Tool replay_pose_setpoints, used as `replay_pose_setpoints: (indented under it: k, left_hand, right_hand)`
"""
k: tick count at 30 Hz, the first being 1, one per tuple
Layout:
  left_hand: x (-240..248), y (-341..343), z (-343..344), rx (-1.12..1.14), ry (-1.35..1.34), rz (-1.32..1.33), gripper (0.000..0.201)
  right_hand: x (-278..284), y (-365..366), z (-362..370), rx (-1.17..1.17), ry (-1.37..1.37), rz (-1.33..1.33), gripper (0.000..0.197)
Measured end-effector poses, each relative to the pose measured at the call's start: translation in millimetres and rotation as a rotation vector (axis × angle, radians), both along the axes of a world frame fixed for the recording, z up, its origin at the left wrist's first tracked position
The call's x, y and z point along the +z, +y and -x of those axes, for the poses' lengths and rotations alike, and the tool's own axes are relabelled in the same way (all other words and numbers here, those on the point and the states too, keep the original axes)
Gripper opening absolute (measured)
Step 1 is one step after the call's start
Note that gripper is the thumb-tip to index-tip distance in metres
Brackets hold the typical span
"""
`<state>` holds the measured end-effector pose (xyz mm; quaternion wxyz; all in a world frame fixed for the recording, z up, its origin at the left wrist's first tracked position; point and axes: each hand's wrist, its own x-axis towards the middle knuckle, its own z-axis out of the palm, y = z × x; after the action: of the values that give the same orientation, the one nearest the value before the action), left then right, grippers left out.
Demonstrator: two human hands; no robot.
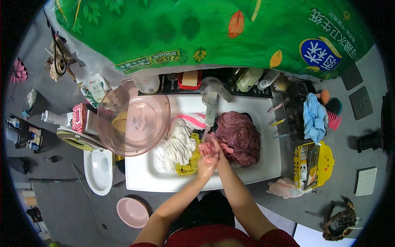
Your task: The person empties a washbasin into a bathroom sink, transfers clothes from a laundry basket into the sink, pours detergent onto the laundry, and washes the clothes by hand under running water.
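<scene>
In the white sink [142, 181], my two hands are close together under the end of the tap [211, 109], and running water seems to fall on them. A small wet pink cloth [227, 149] is bunched between them. My left hand [207, 164] is closed, with its fingers curled on the cloth. Slightly farther off, my right hand [215, 149] presses on the same cloth. Left of them lie a white wet garment [177, 146], a mustard-yellow cloth [189, 165] and a pink-and-white striped cloth [192, 120]. A wet maroon garment [238, 138] is heaped on the right.
A clear pink basin [142, 123] overlaps the sink's left side. Bottles and a red soap dish [189, 80] line the dark shelf behind the tap. A yellow basket [327, 164] and blue cloth [315, 117] sit right. A pink bowl [132, 213] is lower left; green packaging [164, 33] overhangs the back.
</scene>
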<state>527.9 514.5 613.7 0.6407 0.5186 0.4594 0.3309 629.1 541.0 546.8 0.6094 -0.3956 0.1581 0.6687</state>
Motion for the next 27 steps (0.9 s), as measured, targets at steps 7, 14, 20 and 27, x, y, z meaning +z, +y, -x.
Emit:
replay_pose_setpoints:
  k: [7,14,20,27]
  left_hand:
    - [0,30,-12,0.124,0.357,-0.531,0.021]
    - [-15,36,-8,0.189,0.439,-0.693,0.019]
    - [-19,56,6,0.153,0.556,-0.48,0.021]
    - [-32,81,-10,-0.133,-0.485,1.04,0.022]
  right_hand:
    - [-22,2,4,0.136,0.019,-0.357,0.028]
    - [19,12,-1,0.126,-0.338,0.021,0.024]
    - [51,21,-27,0.66,-1.254,0.06,0.023]
    - [79,-11,-7,0.881,-2.071,-0.171,0.042]
